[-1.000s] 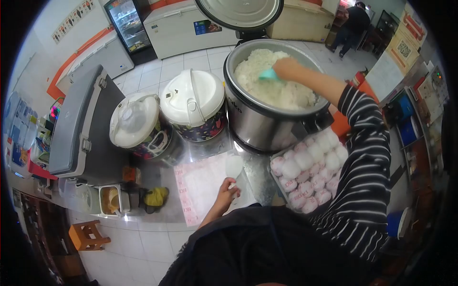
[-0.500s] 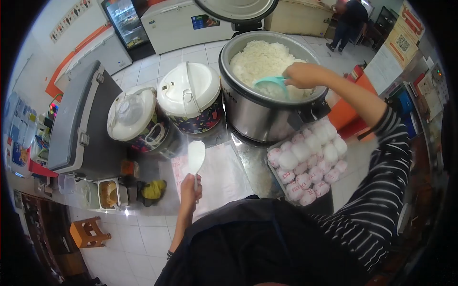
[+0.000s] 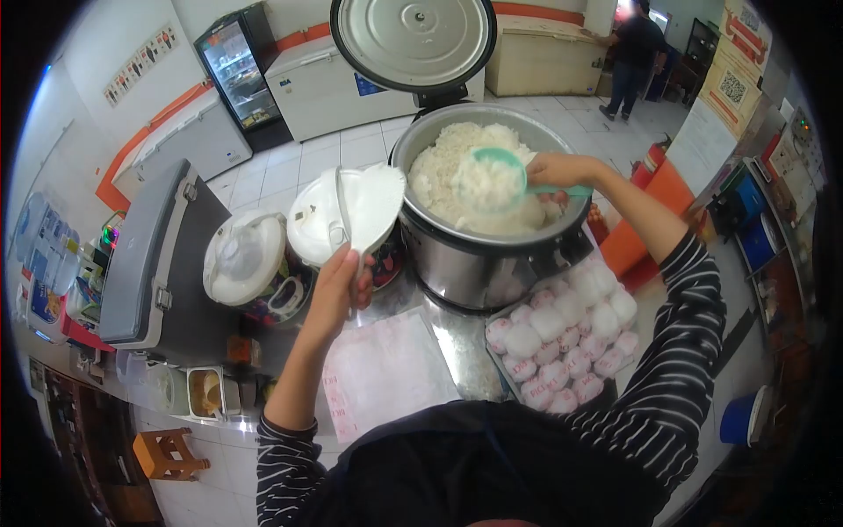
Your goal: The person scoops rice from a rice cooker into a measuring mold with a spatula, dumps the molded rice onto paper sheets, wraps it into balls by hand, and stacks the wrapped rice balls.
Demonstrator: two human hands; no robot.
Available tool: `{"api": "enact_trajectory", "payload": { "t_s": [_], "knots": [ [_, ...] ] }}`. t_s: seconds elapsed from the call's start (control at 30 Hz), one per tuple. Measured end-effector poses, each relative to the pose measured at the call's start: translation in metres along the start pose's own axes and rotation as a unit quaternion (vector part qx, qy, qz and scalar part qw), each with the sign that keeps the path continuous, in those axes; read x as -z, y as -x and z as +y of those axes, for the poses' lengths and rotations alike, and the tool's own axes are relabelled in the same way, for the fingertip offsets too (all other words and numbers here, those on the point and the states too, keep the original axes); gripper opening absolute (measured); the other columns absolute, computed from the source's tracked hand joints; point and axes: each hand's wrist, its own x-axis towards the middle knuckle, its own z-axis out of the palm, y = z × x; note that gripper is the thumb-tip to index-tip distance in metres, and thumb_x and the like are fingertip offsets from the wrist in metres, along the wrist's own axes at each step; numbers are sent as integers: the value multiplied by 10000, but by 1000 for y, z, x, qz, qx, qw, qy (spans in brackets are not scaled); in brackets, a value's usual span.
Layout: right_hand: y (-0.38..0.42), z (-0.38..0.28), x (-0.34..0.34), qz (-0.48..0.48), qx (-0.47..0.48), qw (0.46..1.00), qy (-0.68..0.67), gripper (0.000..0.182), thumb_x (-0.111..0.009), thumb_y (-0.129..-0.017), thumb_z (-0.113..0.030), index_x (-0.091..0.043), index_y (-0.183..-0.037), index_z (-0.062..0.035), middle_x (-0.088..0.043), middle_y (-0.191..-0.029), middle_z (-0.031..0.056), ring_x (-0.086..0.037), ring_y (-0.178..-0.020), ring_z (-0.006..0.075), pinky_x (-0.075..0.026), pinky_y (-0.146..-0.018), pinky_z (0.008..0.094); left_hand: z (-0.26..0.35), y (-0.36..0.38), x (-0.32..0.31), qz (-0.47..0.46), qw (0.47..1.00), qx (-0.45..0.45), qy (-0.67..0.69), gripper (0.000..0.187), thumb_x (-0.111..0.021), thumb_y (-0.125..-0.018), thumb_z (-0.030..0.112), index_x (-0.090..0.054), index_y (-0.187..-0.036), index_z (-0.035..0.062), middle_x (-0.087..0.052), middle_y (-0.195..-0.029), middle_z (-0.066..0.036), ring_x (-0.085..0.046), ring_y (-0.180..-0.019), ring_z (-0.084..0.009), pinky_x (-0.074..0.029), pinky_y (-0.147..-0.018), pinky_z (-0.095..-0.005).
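Observation:
My right hand (image 3: 562, 176) grips a teal scoop (image 3: 520, 167) over the open rice cooker (image 3: 465, 268). The scoop has white rice in it, and more cooked rice (image 3: 435, 171) fills the pot below. Wrapped around the handle of a white rice paddle (image 3: 376, 204) is my left hand (image 3: 335, 285). The paddle's broad blade points up, in front of a white-lidded pot (image 3: 307, 215), left of the cooker. On the metal table beneath my left hand lies a stack of wrapping paper (image 3: 386, 373) with red print.
The cooker's raised lid (image 3: 413, 39) stands at the back. Several paper-wrapped bundles (image 3: 566, 338) fill a tray at the right. Left are another lidded pot (image 3: 246, 255), a grey cool box (image 3: 158, 263) and a metal food container (image 3: 206, 393). A person (image 3: 634, 57) stands far back.
My left hand has lifted the paddle from above the paper to beside the cooker. My right hand has raised the scoop, now holding rice. The view has tilted up.

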Motion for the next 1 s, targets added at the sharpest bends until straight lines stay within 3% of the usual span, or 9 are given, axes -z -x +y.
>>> {"api": "enact_trajectory", "payload": {
  "t_s": [0.03,0.1,0.17,0.33,0.4,0.5,0.83,0.9,1.0],
  "knots": [
    [-2,2,7,2,3,1000,2,264,-494,-913,-225,-614,-1019,-15,-537,-682,47,-435,-440,79,-370,-391,228,6,-11,-6,-24,1000,1,-8,271,-417,-972,318,-496,-947,60,-403,-613,21,-368,-483,-64,-276,-421,-199],
    [-5,9,18,-19,-23,978,-206,282,-476,-927,-241,-577,-1066,-17,-481,-639,26,-375,-423,57,-334,-372,222,18,-37,-24,-36,999,8,-11,274,-421,-971,327,-492,-938,64,-387,-613,25,-348,-480,-61,-271,-422,-199],
    [-9,12,22,0,-22,976,-215,292,-468,-934,-254,-565,-1079,-19,-461,-630,19,-367,-425,54,-323,-367,220,22,-68,-38,-116,991,33,-52,308,-387,-984,343,-489,-919,61,-383,-621,33,-338,-478,-69,-279,-407,-222],
    [-3,5,17,22,-12,968,-251,321,-470,-945,-300,-555,-1081,-22,-455,-632,21,-362,-421,58,-314,-360,219,27,-121,-73,-157,974,35,-162,312,-376,-986,346,-466,-862,74,-362,-604,39,-311,-459,-67,-260,-395,-228],
    [3,1,10,123,-3,979,-163,375,-481,-943,-343,-561,-1054,6,-472,-638,28,-384,-417,70,-334,-363,225,34,-133,-78,-179,959,64,-212,296,-368,-988,327,-443,-837,84,-328,-572,50,-278,-440,-61,-220,-388,-231],
    [14,-2,-1,142,34,985,-92,436,-506,-932,-398,-578,-1008,25,-490,-636,36,-411,-417,81,-368,-373,241,44,-144,-77,-237,936,150,-213,278,-364,-988,315,-434,-840,90,-306,-558,57,-249,-429,-57,-195,-383,-239],
    [25,-16,-21,222,26,971,79,311,-438,-939,-203,-583,-962,71,-557,-635,105,-552,-475,170,-466,-438,314,44,-136,-85,-227,942,116,-218,316,-398,-972,365,-462,-812,101,-300,-559,66,-260,-430,-53,-189,-371,-225],
    [11,7,-22,316,184,901,232,307,-428,-928,-185,-579,-988,76,-587,-668,137,-572,-496,195,-486,-476,336,41,-137,-86,-228,945,131,-197,303,-403,-970,360,-460,-816,106,-306,-569,67,-256,-435,-51,-185,-372,-221],
    [1,22,-22,356,222,871,256,336,-429,-934,-214,-573,-1014,79,-607,-701,159,-581,-509,208,-490,-502,349,42,-138,-94,-224,949,161,-155,267,-398,-968,337,-457,-851,104,-318,-586,67,-257,-446,-41,-180,-374,-205]
  ]
}}
